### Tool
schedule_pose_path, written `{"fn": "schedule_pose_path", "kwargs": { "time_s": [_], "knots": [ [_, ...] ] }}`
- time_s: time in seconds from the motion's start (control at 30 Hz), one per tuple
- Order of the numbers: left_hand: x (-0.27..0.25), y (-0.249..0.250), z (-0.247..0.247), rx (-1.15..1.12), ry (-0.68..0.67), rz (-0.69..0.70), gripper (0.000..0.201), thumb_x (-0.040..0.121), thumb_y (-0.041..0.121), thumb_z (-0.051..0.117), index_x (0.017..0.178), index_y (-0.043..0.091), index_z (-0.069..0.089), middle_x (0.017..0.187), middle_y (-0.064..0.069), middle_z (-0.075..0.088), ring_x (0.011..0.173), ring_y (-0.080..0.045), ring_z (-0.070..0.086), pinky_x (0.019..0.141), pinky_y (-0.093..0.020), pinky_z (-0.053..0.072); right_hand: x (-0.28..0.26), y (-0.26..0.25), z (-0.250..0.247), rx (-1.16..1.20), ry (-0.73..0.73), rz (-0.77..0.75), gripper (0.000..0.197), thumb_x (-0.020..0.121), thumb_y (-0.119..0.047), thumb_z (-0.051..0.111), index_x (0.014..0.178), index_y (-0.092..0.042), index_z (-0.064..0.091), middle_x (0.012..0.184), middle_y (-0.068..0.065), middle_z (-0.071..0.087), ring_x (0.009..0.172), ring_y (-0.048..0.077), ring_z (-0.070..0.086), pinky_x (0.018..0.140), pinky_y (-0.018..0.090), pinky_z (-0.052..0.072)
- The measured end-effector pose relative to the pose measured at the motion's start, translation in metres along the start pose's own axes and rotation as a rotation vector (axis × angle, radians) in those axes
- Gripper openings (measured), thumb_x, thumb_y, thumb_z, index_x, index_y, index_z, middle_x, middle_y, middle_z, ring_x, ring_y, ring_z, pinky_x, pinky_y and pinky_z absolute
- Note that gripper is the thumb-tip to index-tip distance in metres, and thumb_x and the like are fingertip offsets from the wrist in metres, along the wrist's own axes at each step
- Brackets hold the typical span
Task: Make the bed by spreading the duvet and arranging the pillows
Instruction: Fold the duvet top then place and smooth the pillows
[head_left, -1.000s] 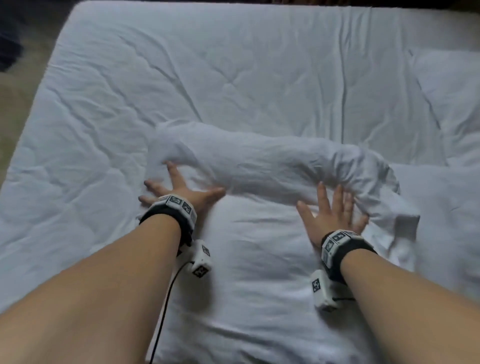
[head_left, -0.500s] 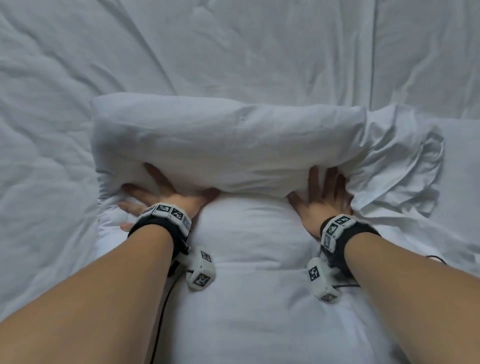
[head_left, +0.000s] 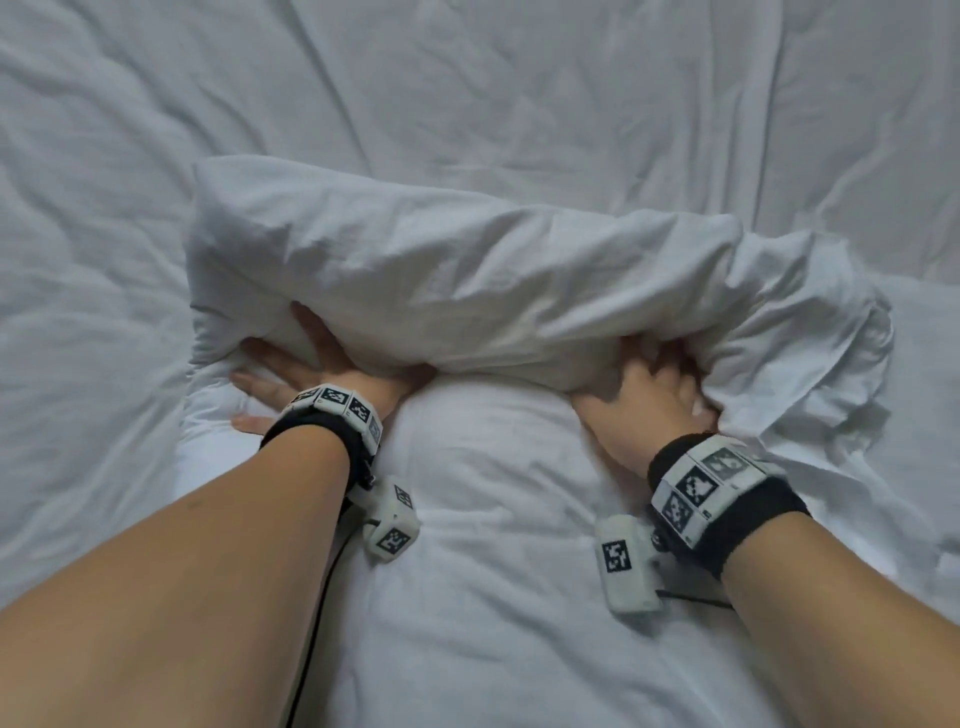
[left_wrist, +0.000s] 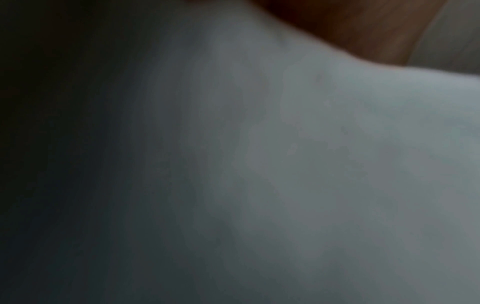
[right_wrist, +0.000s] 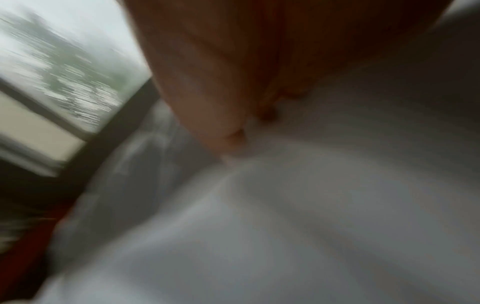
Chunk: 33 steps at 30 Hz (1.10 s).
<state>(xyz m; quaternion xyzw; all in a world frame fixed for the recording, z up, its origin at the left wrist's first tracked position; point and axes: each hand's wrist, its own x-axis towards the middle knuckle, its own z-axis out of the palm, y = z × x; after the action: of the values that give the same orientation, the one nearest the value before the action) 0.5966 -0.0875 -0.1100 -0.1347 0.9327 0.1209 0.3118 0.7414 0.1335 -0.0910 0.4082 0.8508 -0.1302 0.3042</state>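
A white pillow (head_left: 467, 270) lies crosswise on the white duvet (head_left: 467, 78), its near edge raised. My left hand (head_left: 311, 374) is at its left end, fingers spread and straight, some tucked under the pillow's edge. At the right end my right hand (head_left: 644, 395) curls its fingers into the fabric, beside the loose, crumpled end of the pillowcase (head_left: 821, 353). A second white pillow (head_left: 493, 467) lies flat under both wrists. The left wrist view is dim, showing only white cloth and a bit of palm (left_wrist: 363, 30). The right wrist view is blurred: fingers (right_wrist: 233, 82) dig into cloth.
Creased white duvet fills the view on every side of the pillows. A black cable (head_left: 317, 623) runs from the left wrist camera toward me. In the right wrist view a bright window (right_wrist: 52, 61) and a dark frame sit off the bed's side.
The view has closed in on the pillows. The upper pillow's near edge has come up. My right fingers went from flat to curled into the fabric; my left fingers slid further under.
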Motion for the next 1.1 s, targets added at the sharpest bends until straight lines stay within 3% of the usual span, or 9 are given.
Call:
{"fn": "schedule_pose_path", "kwargs": {
  "time_s": [0.07, 0.17, 0.3, 0.47, 0.57, 0.67, 0.83, 0.97, 1.1],
  "knots": [
    [0.001, -0.002, 0.001, -0.009, 0.008, 0.002, 0.157, 0.017, 0.115, 0.028, 0.144, 0.052, -0.038, 0.164, -0.013, -0.032, 0.151, -0.044, -0.025, 0.112, -0.076, -0.007, -0.031, -0.045, -0.042, 0.120, 0.038, -0.100, 0.084, 0.091, -0.066, 0.041, 0.159, -0.024, 0.015, 0.168, 0.011, -0.006, 0.154, 0.030, -0.014, 0.122, 0.057, -0.008],
    [0.005, -0.004, 0.000, -0.018, -0.027, 0.019, 0.152, 0.028, 0.115, 0.016, 0.155, 0.043, -0.025, 0.166, -0.018, -0.026, 0.151, -0.046, -0.023, 0.113, -0.077, -0.006, -0.045, -0.136, -0.068, 0.133, 0.201, -0.481, 0.078, 0.093, -0.065, 0.036, 0.159, -0.041, 0.001, 0.167, -0.003, -0.022, 0.150, 0.028, -0.030, 0.116, 0.059, -0.022],
    [0.014, -0.006, 0.005, 0.000, 0.003, 0.001, 0.157, 0.016, 0.115, 0.017, 0.148, 0.048, -0.035, 0.164, -0.014, -0.033, 0.150, -0.044, -0.028, 0.112, -0.075, -0.008, 0.028, -0.188, -0.026, -0.033, 0.029, -0.434, 0.073, 0.093, -0.075, 0.018, 0.156, -0.049, -0.007, 0.167, -0.006, -0.023, 0.151, 0.029, -0.027, 0.114, 0.062, -0.021],
    [0.018, -0.002, 0.010, 0.018, 0.021, -0.026, 0.166, 0.006, 0.115, 0.026, 0.141, 0.048, -0.045, 0.161, -0.013, -0.039, 0.148, -0.045, -0.031, 0.109, -0.078, -0.009, 0.072, -0.182, -0.029, -0.016, -0.173, -0.453, 0.074, 0.093, -0.077, 0.018, 0.157, -0.047, -0.003, 0.169, -0.001, -0.013, 0.153, 0.034, -0.018, 0.118, 0.060, -0.012],
    [0.018, -0.003, 0.013, 0.000, 0.072, -0.002, 0.160, 0.014, 0.116, 0.027, 0.142, 0.049, -0.043, 0.163, -0.016, -0.033, 0.150, -0.046, -0.026, 0.109, -0.079, -0.008, 0.059, -0.147, -0.074, 0.110, -0.038, -0.409, 0.072, 0.094, -0.078, 0.019, 0.157, -0.048, 0.004, 0.170, 0.001, -0.008, 0.154, 0.033, -0.014, 0.121, 0.057, -0.008],
    [0.019, -0.004, 0.013, 0.037, 0.071, -0.006, 0.158, 0.016, 0.116, 0.027, 0.139, 0.049, -0.046, 0.163, -0.019, -0.033, 0.149, -0.049, -0.024, 0.110, -0.078, -0.006, 0.063, -0.056, -0.087, -0.084, 0.118, -0.176, 0.078, 0.087, -0.084, 0.012, 0.156, -0.051, 0.000, 0.168, -0.006, -0.014, 0.153, 0.031, -0.020, 0.117, 0.060, -0.017],
    [0.007, 0.005, 0.000, 0.104, -0.005, -0.012, 0.162, 0.014, 0.115, 0.032, 0.139, 0.047, -0.046, 0.161, -0.021, -0.034, 0.149, -0.050, -0.023, 0.113, -0.076, -0.005, 0.091, 0.002, -0.039, -0.045, -0.024, -0.091, 0.089, 0.083, -0.088, 0.010, 0.156, -0.044, -0.014, 0.167, -0.004, -0.021, 0.150, 0.036, -0.028, 0.121, 0.055, -0.015],
    [-0.007, 0.015, -0.039, 0.238, -0.092, -0.061, 0.163, 0.034, 0.102, 0.061, 0.154, 0.037, -0.028, 0.163, -0.028, -0.019, 0.151, -0.052, -0.006, 0.122, -0.066, 0.004, 0.097, -0.001, -0.028, -0.029, -0.016, -0.109, 0.090, 0.085, -0.086, 0.008, 0.157, -0.040, -0.017, 0.166, -0.001, -0.026, 0.147, 0.039, -0.032, 0.119, 0.055, -0.019],
    [-0.010, 0.057, -0.084, 0.174, 0.149, 0.229, 0.108, 0.070, 0.070, 0.066, 0.156, 0.028, 0.015, 0.167, -0.014, 0.002, 0.155, -0.038, -0.001, 0.123, -0.061, 0.009, 0.095, 0.005, -0.023, 0.000, -0.021, -0.120, 0.090, 0.085, -0.087, 0.008, 0.157, -0.041, -0.018, 0.165, -0.002, -0.028, 0.146, 0.038, -0.034, 0.119, 0.054, -0.020]
  ]
}}
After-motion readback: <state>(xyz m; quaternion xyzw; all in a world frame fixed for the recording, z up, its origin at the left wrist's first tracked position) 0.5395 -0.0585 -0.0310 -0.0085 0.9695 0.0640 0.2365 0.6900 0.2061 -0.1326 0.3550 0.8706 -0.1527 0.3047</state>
